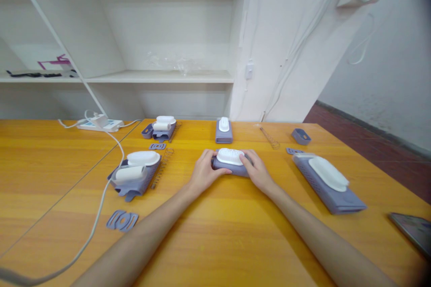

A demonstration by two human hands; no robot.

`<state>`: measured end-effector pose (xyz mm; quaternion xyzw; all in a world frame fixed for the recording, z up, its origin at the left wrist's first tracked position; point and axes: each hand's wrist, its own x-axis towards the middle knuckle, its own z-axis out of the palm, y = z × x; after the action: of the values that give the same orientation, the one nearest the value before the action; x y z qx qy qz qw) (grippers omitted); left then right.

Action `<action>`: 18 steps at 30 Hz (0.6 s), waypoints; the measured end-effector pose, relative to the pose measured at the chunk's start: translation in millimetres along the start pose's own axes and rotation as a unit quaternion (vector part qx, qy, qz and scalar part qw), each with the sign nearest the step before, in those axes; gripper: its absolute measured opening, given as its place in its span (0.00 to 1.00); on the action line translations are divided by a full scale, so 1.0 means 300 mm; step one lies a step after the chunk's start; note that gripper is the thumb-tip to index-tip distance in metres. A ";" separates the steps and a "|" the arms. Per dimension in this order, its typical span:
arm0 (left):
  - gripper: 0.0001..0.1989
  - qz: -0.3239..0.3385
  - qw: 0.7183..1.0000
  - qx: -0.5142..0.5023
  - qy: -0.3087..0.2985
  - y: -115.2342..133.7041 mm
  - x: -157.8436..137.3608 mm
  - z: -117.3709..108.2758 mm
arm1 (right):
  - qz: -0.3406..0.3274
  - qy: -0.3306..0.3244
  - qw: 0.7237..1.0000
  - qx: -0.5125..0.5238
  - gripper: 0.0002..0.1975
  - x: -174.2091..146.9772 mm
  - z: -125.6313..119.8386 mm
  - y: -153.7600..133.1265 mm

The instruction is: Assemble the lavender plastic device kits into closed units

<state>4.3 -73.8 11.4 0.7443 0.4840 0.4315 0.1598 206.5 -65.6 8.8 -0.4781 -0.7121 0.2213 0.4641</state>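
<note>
Between my two hands, at the middle of the table, lies a purple-grey plastic case (232,170) turned sideways. A white oval piece (230,156) with a bumpy top sits on it. My left hand (204,170) grips the case's left end, thumb along the near side. At the right end my right hand (257,171) is closed round it, a finger and thumb touching the white oval piece. Behind them stands a similar case (224,136) with a white ribbed oval piece (224,124). The fingertips on the far side are partly hidden.
At left are cases with white rollers (130,173), springs (163,168) and flat cut-out plates (122,220). A larger case (328,184), a small cup-like part (301,136) and a phone-like device (412,231) lie right. A cable (101,202) crosses from a power strip (101,123).
</note>
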 end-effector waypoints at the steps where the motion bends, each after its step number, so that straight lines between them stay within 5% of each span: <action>1: 0.28 0.001 1.000 0.002 0.001 0.000 0.000 0.000 | 0.002 -0.001 1.000 0.000 0.15 0.001 0.000 0.000; 5: 0.28 0.001 1.000 0.008 0.002 0.001 0.000 0.001 | -0.020 0.019 0.999 -0.026 0.16 0.023 -0.018 -0.011; 11: 0.27 -0.002 1.000 0.012 -0.003 0.006 -0.002 -0.001 | -0.060 0.132 0.974 -0.172 0.15 0.107 -0.104 0.021; 18: 0.27 -0.010 1.000 0.017 -0.011 0.011 -0.002 -0.006 | 0.133 0.121 0.906 -0.382 0.20 0.257 -0.269 0.148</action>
<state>4.6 -76.2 14.2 0.7469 0.4968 0.4132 0.1571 289.5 12.1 47.8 -0.7319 -0.6107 -0.0679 0.2945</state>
